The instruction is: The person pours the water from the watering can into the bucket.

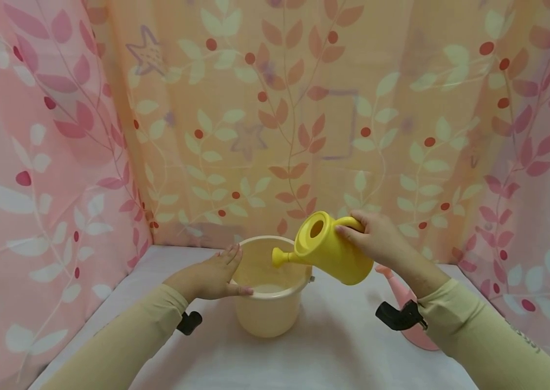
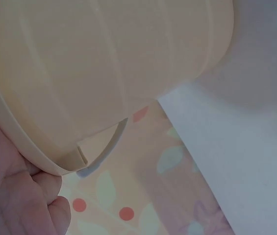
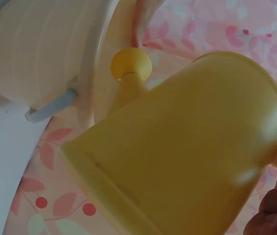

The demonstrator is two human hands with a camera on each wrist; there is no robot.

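A cream plastic bucket (image 1: 268, 314) stands upright on the white surface. My left hand (image 1: 210, 275) rests on the left side of its rim, thumb along the front edge and fingers extended towards the back. In the left wrist view the palm (image 2: 3, 176) lies against the bucket's rim. My right hand (image 1: 378, 236) grips the handle of a yellow watering can (image 1: 335, 254), held tilted left above the surface. The can's round spout head (image 1: 280, 257) is over the bucket's opening. No water shows coming from the spout. The right wrist view shows the can's body (image 3: 187, 142) and curled fingers (image 3: 275, 210).
Behind the right forearm stands a pink object (image 1: 418, 338) with a narrow neck and wide base, partly hidden. A grey bucket handle (image 3: 55, 106) hangs at the bucket's side. Leaf-patterned cloth (image 1: 235, 179) encloses the white tabletop (image 1: 196, 357) at the back and sides.
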